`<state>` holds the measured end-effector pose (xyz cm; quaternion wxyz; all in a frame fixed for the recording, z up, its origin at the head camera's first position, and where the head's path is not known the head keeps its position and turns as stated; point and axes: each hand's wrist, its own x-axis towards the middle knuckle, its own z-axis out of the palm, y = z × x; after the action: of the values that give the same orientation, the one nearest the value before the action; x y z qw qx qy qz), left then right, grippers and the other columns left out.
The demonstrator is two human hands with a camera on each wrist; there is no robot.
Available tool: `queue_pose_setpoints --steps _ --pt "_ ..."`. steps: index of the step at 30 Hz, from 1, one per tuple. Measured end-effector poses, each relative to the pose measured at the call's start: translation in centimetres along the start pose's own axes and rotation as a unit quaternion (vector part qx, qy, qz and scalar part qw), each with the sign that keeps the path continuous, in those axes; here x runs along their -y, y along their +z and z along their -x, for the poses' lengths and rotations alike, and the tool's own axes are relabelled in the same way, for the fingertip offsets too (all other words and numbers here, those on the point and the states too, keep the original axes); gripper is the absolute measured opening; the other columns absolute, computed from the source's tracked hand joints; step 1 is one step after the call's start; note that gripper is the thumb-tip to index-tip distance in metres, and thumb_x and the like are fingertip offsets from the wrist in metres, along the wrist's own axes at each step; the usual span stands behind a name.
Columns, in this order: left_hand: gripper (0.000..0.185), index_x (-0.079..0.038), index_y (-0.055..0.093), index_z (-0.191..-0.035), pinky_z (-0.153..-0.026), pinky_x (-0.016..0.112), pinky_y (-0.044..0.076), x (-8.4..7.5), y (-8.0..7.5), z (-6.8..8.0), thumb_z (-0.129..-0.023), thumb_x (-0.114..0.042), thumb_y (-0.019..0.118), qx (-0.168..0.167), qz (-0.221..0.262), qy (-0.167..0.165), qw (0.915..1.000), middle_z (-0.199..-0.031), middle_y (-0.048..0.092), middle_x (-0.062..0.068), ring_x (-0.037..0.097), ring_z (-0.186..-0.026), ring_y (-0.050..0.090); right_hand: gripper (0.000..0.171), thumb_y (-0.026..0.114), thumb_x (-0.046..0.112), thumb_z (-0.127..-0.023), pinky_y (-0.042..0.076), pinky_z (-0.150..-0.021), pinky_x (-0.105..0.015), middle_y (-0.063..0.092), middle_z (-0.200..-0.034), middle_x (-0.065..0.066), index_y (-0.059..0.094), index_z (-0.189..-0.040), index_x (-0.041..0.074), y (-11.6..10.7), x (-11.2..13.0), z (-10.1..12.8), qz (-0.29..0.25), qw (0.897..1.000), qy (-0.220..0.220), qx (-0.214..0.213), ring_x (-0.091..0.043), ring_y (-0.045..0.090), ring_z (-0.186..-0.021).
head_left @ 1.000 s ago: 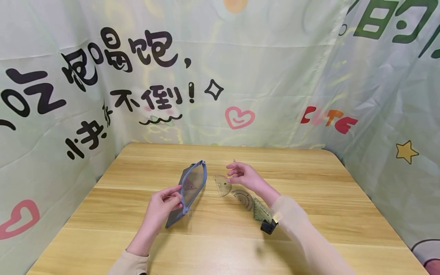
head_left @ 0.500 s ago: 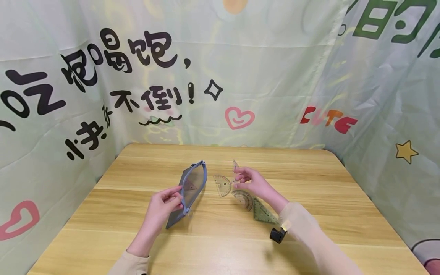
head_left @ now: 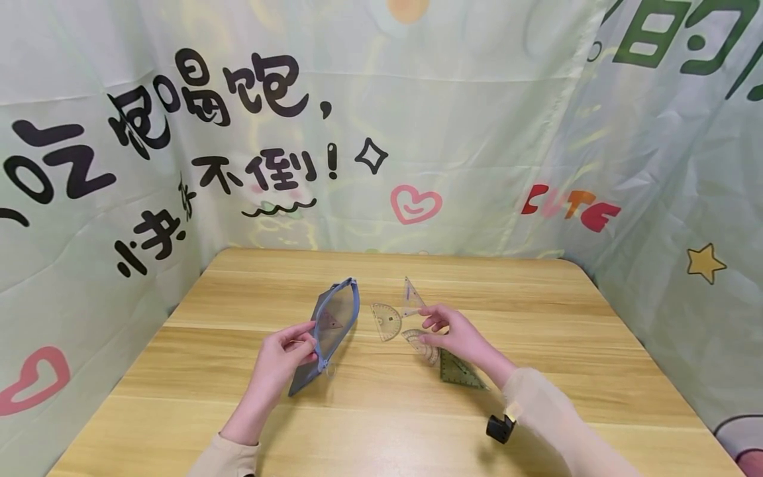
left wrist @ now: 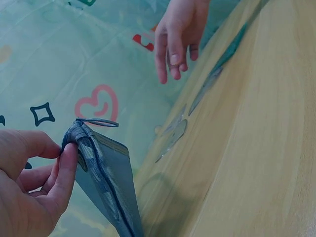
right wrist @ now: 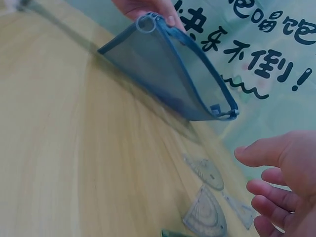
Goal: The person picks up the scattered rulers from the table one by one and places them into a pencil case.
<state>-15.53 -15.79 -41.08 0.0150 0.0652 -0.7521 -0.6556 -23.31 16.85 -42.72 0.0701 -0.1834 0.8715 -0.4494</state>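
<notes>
Pouch point(head_left: 330, 331) held open by my left hand point(head_left: 280, 361), pinching zipper end; right hand point(head_left: 459, 338), fingers relaxed, empty, hovers above protractor point(head_left: 422, 344) mid-table. I judge next: pinch protractor.

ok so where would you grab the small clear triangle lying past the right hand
Probably the small clear triangle is best pinched at its near, wide edge, coming from the right hand side. It lies flat on the table, so a fingertip likely has to lift or slide that edge first. The protractor crowds its left.

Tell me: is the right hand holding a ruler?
No: the right hand hovers with open fingers above the protractor, gripping nothing.
</notes>
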Motion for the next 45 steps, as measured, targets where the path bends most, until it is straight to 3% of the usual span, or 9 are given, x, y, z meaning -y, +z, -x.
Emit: queue_pose_setpoints --steps 11,30,45 --pt "0.040 0.005 0.060 -0.131 -0.073 0.019 0.061 0.0 -0.2 0.2 -0.091 0.001 0.063 0.001 -0.002 0.002 1.0000 -0.092 0.062 0.006 0.005 -0.075 0.065 0.051 0.075 0.015 -0.086 0.057 -0.084 -0.040 0.062 -0.120 -0.024 0.056 -0.130 -0.004 -0.6 -0.7 1.8 0.040 0.999 -0.005 0.001 -0.033 0.061 -0.104" --pt "0.041 0.004 0.059 -0.132 -0.072 0.019 0.061 -0.1 -0.2 0.1 -0.091 0.000 0.063 0.001 -0.004 -0.002 1.0000 -0.092 0.062 0.006 0.006 -0.075 0.065 0.059 0.082 0.025 -0.080 0.053 -0.097 -0.051 0.063 -0.116 -0.012 0.058 -0.129 0.001 -0.6 -3.1 4.7 0.133 0.991 -0.023 -0.005 -0.029 0.061 -0.110" --pt "0.040 0.005 0.060 -0.130 -0.072 0.019 0.061 0.0 -0.2 0.0 -0.091 0.002 0.062 -0.001 -0.004 0.002 1.0000 -0.092 0.062 0.005 0.005 -0.074 0.064 0.068 0.087 0.033 -0.072 0.053 -0.088 -0.033 0.062 -0.107 -0.006 0.061 -0.126 0.001 -0.4 -3.6 5.8 0.168 0.985 0.004 -0.029 -0.017 0.055 -0.098"
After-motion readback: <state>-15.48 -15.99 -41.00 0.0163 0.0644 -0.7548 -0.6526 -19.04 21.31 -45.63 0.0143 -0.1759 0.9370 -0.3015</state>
